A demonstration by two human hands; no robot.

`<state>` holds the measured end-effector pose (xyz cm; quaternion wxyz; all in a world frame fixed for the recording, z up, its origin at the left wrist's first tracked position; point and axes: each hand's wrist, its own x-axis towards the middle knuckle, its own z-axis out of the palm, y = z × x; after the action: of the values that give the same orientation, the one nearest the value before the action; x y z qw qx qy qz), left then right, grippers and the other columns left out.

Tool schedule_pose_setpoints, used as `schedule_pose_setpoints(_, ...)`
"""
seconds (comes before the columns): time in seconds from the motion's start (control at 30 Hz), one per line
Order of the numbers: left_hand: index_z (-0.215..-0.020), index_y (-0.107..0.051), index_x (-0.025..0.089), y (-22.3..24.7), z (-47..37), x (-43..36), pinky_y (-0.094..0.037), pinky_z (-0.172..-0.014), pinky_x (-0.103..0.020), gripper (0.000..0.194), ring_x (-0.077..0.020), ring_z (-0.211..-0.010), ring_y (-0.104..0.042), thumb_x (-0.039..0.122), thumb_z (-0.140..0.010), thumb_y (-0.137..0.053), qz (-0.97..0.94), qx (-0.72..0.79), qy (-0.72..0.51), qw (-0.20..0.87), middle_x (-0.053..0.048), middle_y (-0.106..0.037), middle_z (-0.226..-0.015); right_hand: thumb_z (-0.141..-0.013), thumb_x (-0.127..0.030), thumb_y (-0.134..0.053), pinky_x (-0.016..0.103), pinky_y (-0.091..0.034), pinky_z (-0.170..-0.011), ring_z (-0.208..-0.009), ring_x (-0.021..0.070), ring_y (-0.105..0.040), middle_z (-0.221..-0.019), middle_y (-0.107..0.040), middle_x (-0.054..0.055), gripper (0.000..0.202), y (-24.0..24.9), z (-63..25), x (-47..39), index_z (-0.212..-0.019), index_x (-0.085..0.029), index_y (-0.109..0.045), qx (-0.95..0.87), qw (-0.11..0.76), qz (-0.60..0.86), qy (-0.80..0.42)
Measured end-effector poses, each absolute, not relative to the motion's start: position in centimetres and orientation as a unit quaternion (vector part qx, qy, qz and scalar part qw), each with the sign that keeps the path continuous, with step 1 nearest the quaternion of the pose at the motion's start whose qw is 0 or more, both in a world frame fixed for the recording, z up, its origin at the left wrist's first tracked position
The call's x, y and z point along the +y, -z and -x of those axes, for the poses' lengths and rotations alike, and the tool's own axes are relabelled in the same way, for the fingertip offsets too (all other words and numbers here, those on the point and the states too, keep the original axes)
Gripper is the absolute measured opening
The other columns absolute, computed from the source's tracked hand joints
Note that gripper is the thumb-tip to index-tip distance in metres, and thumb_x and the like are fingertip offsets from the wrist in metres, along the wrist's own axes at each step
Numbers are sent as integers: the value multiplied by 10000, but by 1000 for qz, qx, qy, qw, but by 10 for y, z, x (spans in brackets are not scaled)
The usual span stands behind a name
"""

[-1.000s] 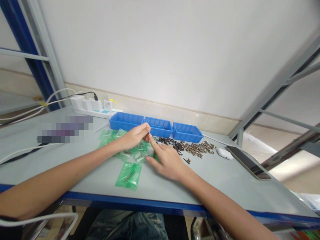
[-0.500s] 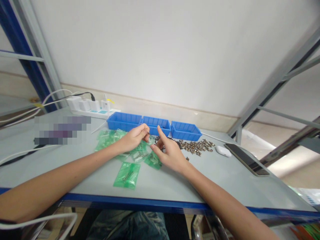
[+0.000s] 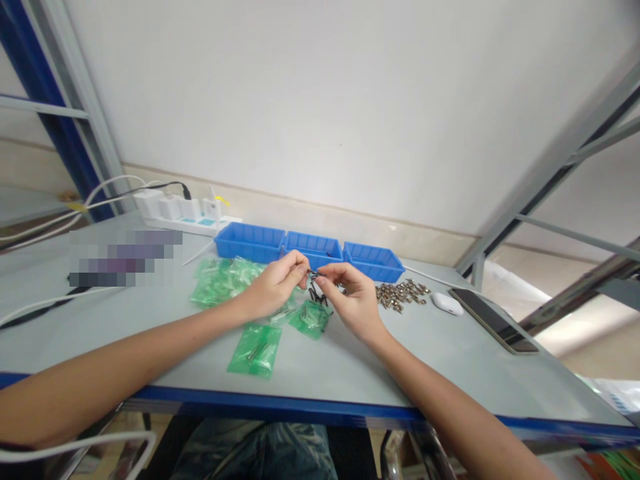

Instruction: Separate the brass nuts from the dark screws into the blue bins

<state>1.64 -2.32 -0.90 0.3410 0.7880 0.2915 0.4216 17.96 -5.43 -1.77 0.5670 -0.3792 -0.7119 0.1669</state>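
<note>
My left hand (image 3: 280, 283) is closed in a pinch on a small dark screw (image 3: 313, 273), in front of the middle blue bin. My right hand (image 3: 353, 297) pinches at the screw's other side, fingertips close to the left ones. Below them lie more black screws (image 3: 317, 295) and a small green bag (image 3: 311, 319) with parts in it. A pile of green bags (image 3: 223, 283) is partly behind my left hand. Nearer the front edge is a single green bag (image 3: 255, 350) holding long screws. Brassy metal parts (image 3: 404, 293) are heaped right of my right hand.
Three blue bins, left (image 3: 250, 252), middle (image 3: 320, 259) and right (image 3: 375, 273), stand along the wall. A power strip (image 3: 185, 225) with cables is at the back left. A white earphone case (image 3: 447, 303) and a phone (image 3: 493, 321) lie right.
My right hand has moved slightly right, and its raised, spread fingers have bent into a pinch at the screw. My left hand has shifted a little right. The black screws below show more.
</note>
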Motion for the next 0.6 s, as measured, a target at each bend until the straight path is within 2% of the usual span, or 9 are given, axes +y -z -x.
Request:
schedule_pose_setpoints(0.1, -770, -444, 184, 7, -18, -29, -403, -693, -259, 219, -128, -685, -500, 349, -889, -361, -783, 279, -430, 351, 18, -506, -687, -758, -303, -615, 226, -436, -547, -566, 94, -517, -659, -603, -6, 132, 17, -177, -57, -751, -171, -618, -669, 595, 374, -243)
schedule_pose_setpoints(0.23, -789, -441, 183, 6, -20, -36, -411, -690, -261, 199, -124, -681, -501, 338, -890, -367, -767, 264, -447, 378, 19, -501, -683, -743, -286, -634, 224, -440, -551, -573, 92, -529, -657, -607, -10, 118, 14, -174, -63, -726, -172, -610, -633, 606, 370, -308)
schedule_pose_setpoints(0.6, -801, -457, 187, 6, -22, -43, -411, -668, -259, 186, -123, -659, -493, 344, -879, -394, -739, 264, -469, 405, 17, -508, -671, -719, -281, -643, 244, -474, -582, -595, 102, -564, -646, -619, -12, 114, 12, -171, -71, -697, -178, -601, -593, 630, 373, -335)
